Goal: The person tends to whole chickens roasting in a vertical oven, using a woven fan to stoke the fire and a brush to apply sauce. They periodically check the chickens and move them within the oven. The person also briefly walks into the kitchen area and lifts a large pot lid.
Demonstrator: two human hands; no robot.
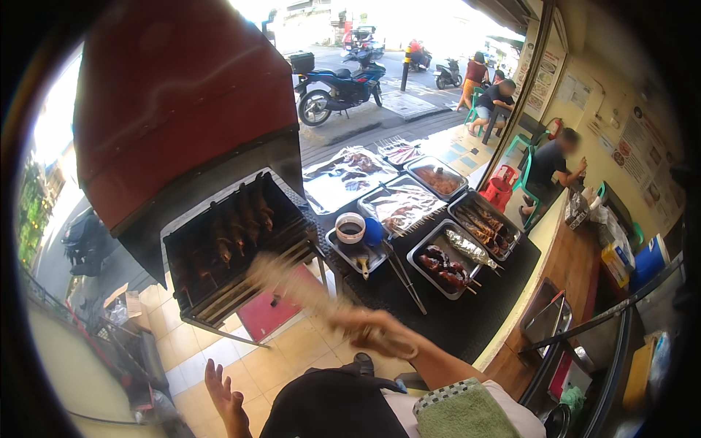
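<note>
My right hand is closed on the handle of a woven hand fan, which is blurred by motion beside the front edge of the charcoal grill. Several pieces of meat or fish lie across the grill, with thin smoke around. My left hand is raised at the lower left, fingers apart, holding nothing. Right of the grill, a metal tray holds a tub of dark sauce, a blue cup and a basting brush. Metal tongs rest against its side.
A red hood stands behind the grill. Trays of skewered meat, foil-covered trays and a lidded tray stand on the dark table. A wooden counter runs along the right. People sit beyond, near a parked motorcycle.
</note>
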